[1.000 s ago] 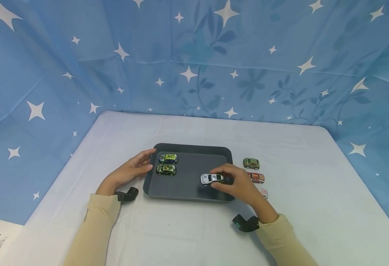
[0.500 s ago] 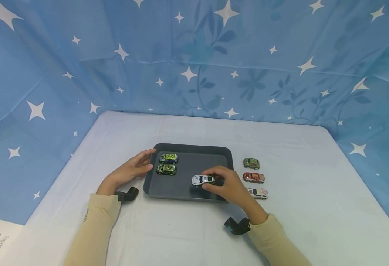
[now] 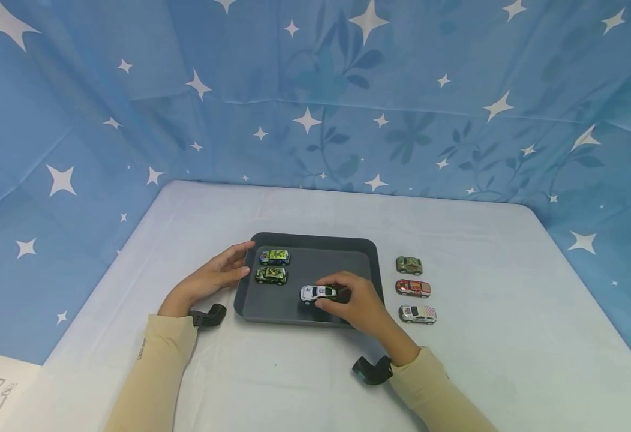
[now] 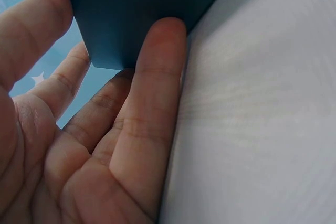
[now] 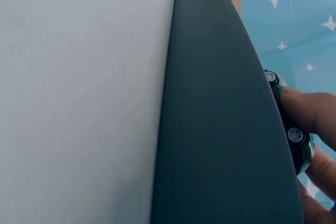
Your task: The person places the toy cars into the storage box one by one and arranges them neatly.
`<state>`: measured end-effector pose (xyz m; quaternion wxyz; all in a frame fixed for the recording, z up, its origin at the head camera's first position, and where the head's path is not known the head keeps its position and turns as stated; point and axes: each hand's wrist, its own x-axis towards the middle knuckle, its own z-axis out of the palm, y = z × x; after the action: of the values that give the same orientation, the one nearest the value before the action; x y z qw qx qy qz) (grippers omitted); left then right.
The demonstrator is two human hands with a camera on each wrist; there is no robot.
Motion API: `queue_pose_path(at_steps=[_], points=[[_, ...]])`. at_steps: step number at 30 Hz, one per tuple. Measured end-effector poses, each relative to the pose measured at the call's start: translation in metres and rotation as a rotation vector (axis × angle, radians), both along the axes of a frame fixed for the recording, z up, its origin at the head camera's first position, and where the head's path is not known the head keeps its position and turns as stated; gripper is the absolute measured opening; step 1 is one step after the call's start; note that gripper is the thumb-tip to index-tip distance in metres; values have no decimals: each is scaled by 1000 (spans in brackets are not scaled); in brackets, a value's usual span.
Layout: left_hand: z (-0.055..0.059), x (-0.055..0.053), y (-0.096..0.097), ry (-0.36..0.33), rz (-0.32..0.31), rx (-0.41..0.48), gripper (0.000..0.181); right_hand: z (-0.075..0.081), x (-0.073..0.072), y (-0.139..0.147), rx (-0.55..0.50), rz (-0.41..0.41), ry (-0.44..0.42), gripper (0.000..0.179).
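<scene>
Between the thumb and fingers of my right hand (image 3: 358, 305) is a white toy car (image 3: 309, 293), pinched over the front middle of the dark grey tray (image 3: 328, 261). The right wrist view shows the wheels of this toy car (image 5: 295, 135) past the tray wall (image 5: 215, 108); its contact with the tray floor cannot be made out. My left hand (image 3: 213, 279) touches the tray's left side with extended fingers, seen against the outer wall (image 4: 113, 19) in the left wrist view. Inside the tray's left part, a yellow-and-blue toy car (image 3: 275, 257) stands behind a green-and-black one (image 3: 271, 275).
Right of the tray, a green toy car (image 3: 409, 265), a red one (image 3: 413, 288) and a white patterned one (image 3: 418, 314) form a column on the white tablecloth (image 3: 488, 312). A blue starry curtain (image 3: 315, 150) hangs behind the table.
My right hand has carried the white car leftward across the tray, uncovering the red and patterned cars at the right. My left hand stays at the tray's side.
</scene>
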<state>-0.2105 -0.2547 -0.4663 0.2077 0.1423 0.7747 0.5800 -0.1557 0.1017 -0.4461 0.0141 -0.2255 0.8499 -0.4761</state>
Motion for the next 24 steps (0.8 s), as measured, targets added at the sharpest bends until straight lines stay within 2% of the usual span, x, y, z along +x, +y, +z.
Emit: queue_pose_path(at_steps=[12,24], points=[[1,0,0,0,-4,-15,77,6,-1,-18,-7,-5,-4,28],[1,0,0,0,-1,-9,75,3,-2,-33,5,-10,-20,28]])
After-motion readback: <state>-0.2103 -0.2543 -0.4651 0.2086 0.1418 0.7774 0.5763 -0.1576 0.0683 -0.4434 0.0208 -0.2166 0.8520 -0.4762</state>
